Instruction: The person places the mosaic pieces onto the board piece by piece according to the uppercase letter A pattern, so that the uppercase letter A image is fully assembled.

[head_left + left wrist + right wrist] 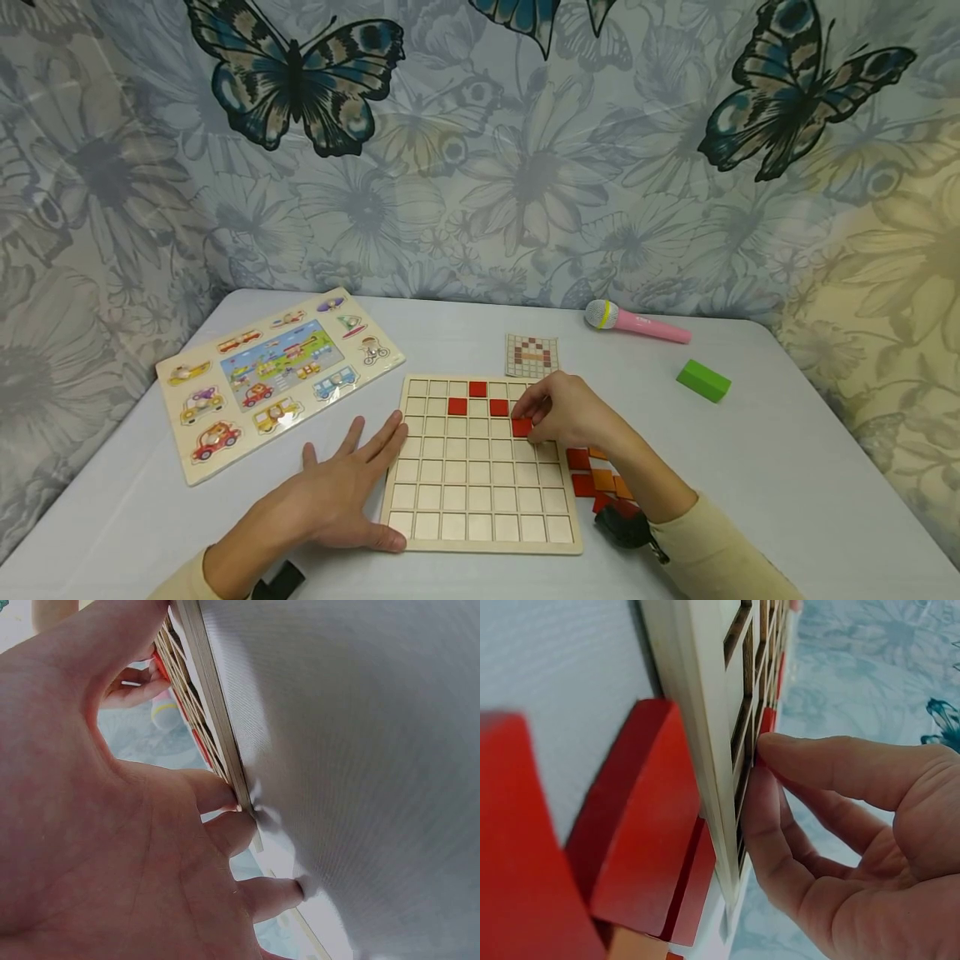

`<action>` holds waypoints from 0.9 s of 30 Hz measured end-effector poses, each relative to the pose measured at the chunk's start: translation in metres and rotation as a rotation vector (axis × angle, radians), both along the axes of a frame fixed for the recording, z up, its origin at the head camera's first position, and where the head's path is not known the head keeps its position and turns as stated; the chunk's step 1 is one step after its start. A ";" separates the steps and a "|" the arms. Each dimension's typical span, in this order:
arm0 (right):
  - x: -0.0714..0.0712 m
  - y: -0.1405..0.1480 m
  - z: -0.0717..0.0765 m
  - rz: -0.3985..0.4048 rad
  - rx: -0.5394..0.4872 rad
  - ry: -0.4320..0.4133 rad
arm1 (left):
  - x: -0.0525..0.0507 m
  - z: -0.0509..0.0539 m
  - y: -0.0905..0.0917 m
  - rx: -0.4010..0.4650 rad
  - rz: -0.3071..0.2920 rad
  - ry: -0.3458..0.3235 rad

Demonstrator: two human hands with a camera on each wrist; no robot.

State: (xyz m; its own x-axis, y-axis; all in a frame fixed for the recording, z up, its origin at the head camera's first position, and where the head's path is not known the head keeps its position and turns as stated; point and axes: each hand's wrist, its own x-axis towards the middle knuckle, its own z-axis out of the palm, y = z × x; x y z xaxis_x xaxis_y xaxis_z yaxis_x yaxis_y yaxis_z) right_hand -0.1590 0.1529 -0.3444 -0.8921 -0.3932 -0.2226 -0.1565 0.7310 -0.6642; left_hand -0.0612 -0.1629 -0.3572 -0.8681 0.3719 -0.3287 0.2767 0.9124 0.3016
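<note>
A wooden grid board (454, 475) lies flat on the table. My left hand (341, 487) is spread along its left side, with fingertips and thumb touching the edge; the left wrist view shows the palm (142, 847) and straight fingers against that edge. Between thumb and fingertips, my right hand (573, 414) pinches a red square tile (521, 428) at a cell in the third row. The right wrist view shows this pinch (855, 817) at the grid surface, the tile mostly hidden. Three more red tiles (477, 389) sit in cells of the top two rows.
Loose red and orange tiles (602, 481) lie right of the board, partly under my right forearm. A small pattern card (532, 356) is behind the board. At left lies a vehicle picture puzzle (281, 375). A pink microphone (637, 322) and green block (703, 381) lie at right.
</note>
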 end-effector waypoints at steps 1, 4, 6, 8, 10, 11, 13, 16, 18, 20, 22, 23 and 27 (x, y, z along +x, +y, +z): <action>0.000 0.000 0.000 0.002 -0.001 0.003 | 0.000 0.000 0.000 0.000 -0.001 0.001; 0.001 0.000 0.000 0.006 -0.004 0.015 | 0.000 0.000 0.000 0.000 -0.001 0.003; 0.001 -0.001 -0.001 0.009 -0.006 0.019 | 0.000 0.000 0.000 -0.001 -0.001 0.002; 0.001 -0.001 -0.001 0.007 -0.005 0.021 | 0.000 0.001 0.000 0.001 -0.001 0.000; 0.001 -0.001 -0.002 0.006 -0.002 0.020 | 0.001 0.001 0.000 0.002 0.000 -0.003; 0.001 -0.001 -0.002 0.005 0.000 0.019 | 0.001 0.001 0.000 0.003 0.000 -0.003; 0.002 -0.001 -0.002 0.003 0.003 0.017 | 0.001 0.001 0.000 0.005 -0.003 -0.003; 0.001 -0.001 -0.001 0.012 0.010 0.019 | 0.002 0.001 0.000 0.005 -0.002 -0.002; 0.001 -0.001 0.000 0.017 0.010 0.023 | 0.002 0.001 0.000 0.007 -0.004 0.000; 0.001 0.000 0.000 0.027 0.009 0.029 | 0.002 0.001 0.000 0.008 -0.002 0.000; 0.001 0.002 0.001 0.029 0.001 0.033 | 0.002 0.001 0.000 0.008 -0.005 0.000; 0.001 0.003 0.001 0.032 -0.001 0.037 | 0.002 0.002 0.000 0.008 -0.004 -0.001; 0.000 0.007 0.001 0.045 -0.015 0.041 | 0.001 0.003 0.000 0.002 -0.010 -0.007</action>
State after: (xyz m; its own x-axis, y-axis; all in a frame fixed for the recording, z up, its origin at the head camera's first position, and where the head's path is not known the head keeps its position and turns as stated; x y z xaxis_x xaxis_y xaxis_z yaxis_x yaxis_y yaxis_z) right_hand -0.1591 0.1596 -0.3437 -0.8816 -0.4364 -0.1797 -0.2167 0.7125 -0.6673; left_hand -0.0601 -0.1630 -0.3546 -0.8620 0.3811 -0.3342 0.2835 0.9090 0.3055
